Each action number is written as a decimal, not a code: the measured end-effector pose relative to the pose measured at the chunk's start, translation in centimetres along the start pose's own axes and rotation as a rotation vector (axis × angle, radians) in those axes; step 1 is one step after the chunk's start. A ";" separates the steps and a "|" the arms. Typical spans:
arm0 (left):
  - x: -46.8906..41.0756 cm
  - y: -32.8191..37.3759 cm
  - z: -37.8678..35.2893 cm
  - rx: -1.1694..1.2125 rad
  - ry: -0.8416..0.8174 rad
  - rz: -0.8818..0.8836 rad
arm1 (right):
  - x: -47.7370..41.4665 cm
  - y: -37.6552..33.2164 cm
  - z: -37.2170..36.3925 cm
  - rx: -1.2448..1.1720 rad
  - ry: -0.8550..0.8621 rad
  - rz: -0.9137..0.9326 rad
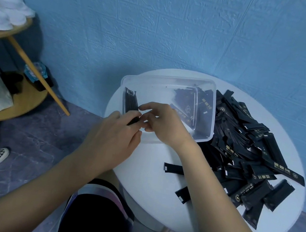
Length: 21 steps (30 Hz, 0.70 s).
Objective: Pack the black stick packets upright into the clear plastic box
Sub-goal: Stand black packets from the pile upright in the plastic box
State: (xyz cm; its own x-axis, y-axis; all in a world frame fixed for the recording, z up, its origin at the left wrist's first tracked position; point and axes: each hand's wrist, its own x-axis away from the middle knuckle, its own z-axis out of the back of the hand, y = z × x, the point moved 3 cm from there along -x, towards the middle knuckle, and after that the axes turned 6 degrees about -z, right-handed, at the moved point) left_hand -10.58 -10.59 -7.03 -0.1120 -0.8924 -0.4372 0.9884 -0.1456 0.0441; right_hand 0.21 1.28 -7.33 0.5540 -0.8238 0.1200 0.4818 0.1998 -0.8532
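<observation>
- At lower centre of the frame, a loose packet (173, 168) is seen lying flat on the white round table (140, 176), well apart from both hands and not yet taken up.
- Left of centre, the left hand (112, 139) is curled around the lower part of a black stick packet (134, 120). The packet is held on end, presumably so that it can be slid in standing.
- Just right of it, the right hand (163, 123) is bent over the near left corner of the box, with its fingertips set against the same packet. Whether the packet is truly pinched there or only steadied cannot be told.
- The held packet shows only as a dark sliver between the two hands, just beside the packets already standing.
- That upright row (130, 101) is stood against the left wall of the clear plastic box (169, 77). The wall is judged to prop it, so the new packet is being aligned next to it.
- Dark packets are also seen at the box's right end, but it cannot be told whether they lie inside or show through the wall.
- At the right of the frame, a large pile (251, 148) of unpacked packets is heaped just beside the box, so most of the task is judged undone.
</observation>
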 end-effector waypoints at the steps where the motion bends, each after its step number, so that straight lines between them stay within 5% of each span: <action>1: 0.0 0.0 0.0 -0.006 -0.010 0.004 | 0.0 0.0 0.0 0.020 -0.003 -0.007; 14: -0.4 0.0 0.0 0.031 -0.072 0.089 | 6.6 0.6 5.4 -0.040 0.013 0.110; 21: -0.3 0.0 -0.2 0.019 -0.100 0.096 | 12.3 3.0 8.2 0.550 -0.012 0.083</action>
State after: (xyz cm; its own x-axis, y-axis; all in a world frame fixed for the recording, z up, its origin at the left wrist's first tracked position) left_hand -10.49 -10.24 -7.04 -0.0272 -0.9406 -0.3385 0.9930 -0.0643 0.0987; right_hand 14.06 -3.84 -4.27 0.6115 -0.7879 0.0722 0.7178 0.5141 -0.4695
